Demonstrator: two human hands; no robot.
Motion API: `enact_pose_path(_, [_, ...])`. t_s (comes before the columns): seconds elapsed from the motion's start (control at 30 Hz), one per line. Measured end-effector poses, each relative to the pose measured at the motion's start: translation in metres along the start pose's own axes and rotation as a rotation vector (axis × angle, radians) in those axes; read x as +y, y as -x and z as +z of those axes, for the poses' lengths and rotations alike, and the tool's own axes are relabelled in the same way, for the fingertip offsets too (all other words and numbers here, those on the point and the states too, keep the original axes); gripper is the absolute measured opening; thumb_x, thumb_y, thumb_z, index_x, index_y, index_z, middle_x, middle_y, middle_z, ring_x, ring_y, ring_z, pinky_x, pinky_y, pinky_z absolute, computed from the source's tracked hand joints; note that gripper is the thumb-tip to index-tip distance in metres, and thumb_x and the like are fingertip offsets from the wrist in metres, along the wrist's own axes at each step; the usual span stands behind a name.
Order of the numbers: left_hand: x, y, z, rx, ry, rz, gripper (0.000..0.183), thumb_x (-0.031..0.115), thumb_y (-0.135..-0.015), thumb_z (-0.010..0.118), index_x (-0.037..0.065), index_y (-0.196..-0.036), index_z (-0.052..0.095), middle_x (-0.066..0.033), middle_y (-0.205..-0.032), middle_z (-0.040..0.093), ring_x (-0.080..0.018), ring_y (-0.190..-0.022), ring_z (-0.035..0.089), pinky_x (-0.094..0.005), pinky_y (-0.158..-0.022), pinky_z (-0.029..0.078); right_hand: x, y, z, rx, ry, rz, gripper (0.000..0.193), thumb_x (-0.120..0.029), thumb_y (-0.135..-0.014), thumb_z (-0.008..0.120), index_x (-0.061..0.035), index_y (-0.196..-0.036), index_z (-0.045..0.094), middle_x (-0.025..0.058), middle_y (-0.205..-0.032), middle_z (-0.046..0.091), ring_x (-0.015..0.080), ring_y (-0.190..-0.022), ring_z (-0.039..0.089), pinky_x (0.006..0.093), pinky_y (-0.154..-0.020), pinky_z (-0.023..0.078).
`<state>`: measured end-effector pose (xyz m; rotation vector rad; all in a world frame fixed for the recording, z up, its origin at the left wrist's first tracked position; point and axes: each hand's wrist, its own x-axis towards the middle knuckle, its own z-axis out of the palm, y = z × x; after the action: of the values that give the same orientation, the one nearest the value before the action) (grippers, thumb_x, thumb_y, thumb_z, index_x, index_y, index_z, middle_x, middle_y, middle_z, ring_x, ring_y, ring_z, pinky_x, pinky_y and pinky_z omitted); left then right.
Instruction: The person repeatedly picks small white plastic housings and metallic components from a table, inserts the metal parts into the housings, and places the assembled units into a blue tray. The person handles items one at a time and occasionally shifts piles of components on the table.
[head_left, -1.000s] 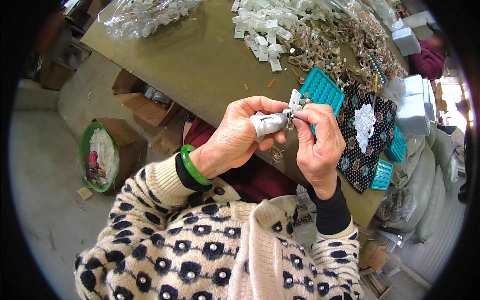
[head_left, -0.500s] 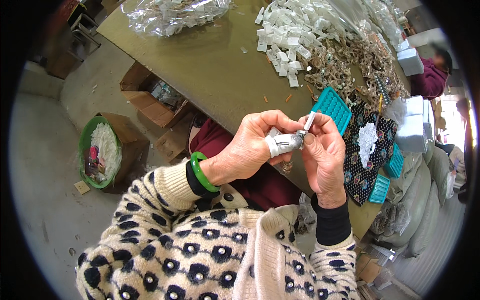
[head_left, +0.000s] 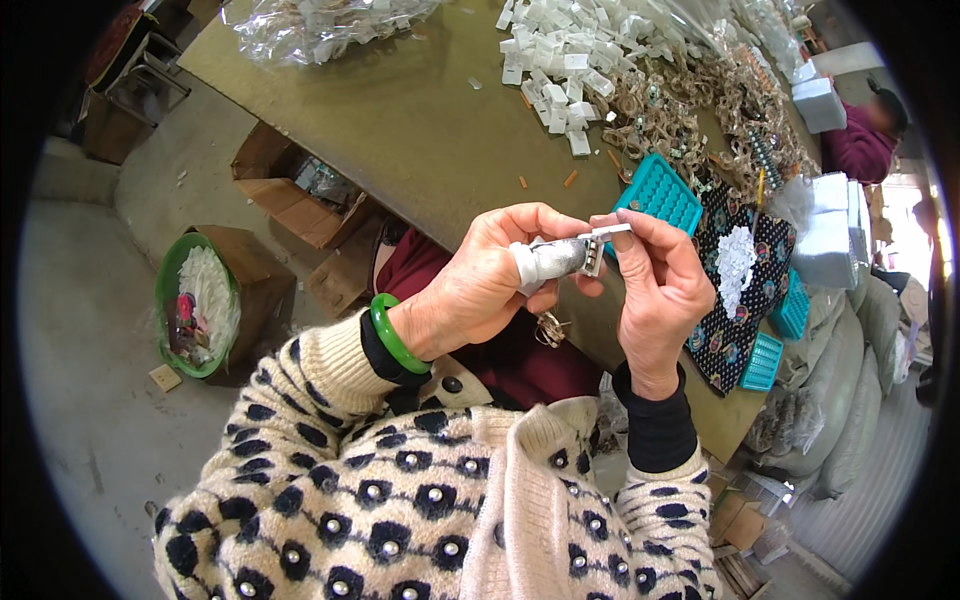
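Observation:
In front of my body, both hands work on a small white plastic case (head_left: 594, 258) with tiny metal parts showing inside. My left hand (head_left: 475, 275) is closed on it. A white wrapping with grey smudges (head_left: 545, 262) covers what looks like its thumb. Clear brownish wires (head_left: 550, 330) dangle under those fingers. My right hand (head_left: 660, 300) pinches a flat white plastic piece (head_left: 612, 231) between thumb and forefinger, against the case's upper edge. Whether that piece is joined to the case I cannot tell. A green bangle (head_left: 398, 335) circles my left wrist.
Similar white cases (head_left: 560, 70) lie heaped beside tangled brownish wires (head_left: 660, 110) on the table (head_left: 400, 140). Right of my hands are a teal basket (head_left: 660, 195) and white pieces (head_left: 736, 265) on patterned cloth. A green tub (head_left: 170, 270) stands left; a person (head_left: 865, 140) sits far right.
The white piece in my right hand has tipped from upright to nearly level. My right hand has shifted slightly right, and the case and dangling wires show more clearly.

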<state>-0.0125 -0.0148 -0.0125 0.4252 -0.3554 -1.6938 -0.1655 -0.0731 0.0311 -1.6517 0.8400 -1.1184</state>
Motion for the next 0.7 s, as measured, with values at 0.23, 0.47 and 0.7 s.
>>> enact_pose_path(0.23, [-0.011, 0.0, 0.01, 0.054, -0.166, 0.163, 0.012, 0.002, -0.09, 0.066, 0.001, -0.102, 0.064, -0.0101, -0.091, 0.069, -0.0077, -0.069, 0.062, -0.02, -0.049, 0.044, 0.008, 0.007, 0.005, 0.099, 0.187, -0.24, 0.011, 0.006, -0.089, 0.063, 0.0029, -0.1, 0.065, 0.0128, -0.091, 0.071, 0.0154, -0.073, 0.067, 0.0244, -0.058, 0.055])
enact_pose_path(0.47, [-0.013, -0.006, 0.009, 0.095, -0.02, 0.079, 0.02, 0.017, -0.091, 0.07, 0.007, -0.106, 0.062, -0.0069, -0.091, 0.066, -0.0097, -0.066, 0.058, -0.0206, -0.047, 0.043, 0.009, 0.013, -0.003, -0.084, 0.128, -0.263, 0.025, 0.003, -0.085, 0.064, 0.0024, -0.11, 0.064, 0.015, -0.111, 0.062, 0.0254, -0.101, 0.059, 0.0341, -0.085, 0.05])
enact_pose_path(0.7, [-0.026, -0.004, 0.011, -0.008, 0.13, -0.04, 0.013, 0.018, -0.092, 0.067, 0.009, -0.098, 0.059, -0.0038, -0.09, 0.066, -0.0105, -0.065, 0.061, -0.021, -0.049, 0.048, 0.02, 0.015, 0.001, -0.019, 0.41, -0.574, 0.023, -0.009, -0.09, 0.065, 0.0043, -0.109, 0.063, 0.0148, -0.097, 0.059, 0.0298, -0.09, 0.057, 0.0429, -0.08, 0.051])
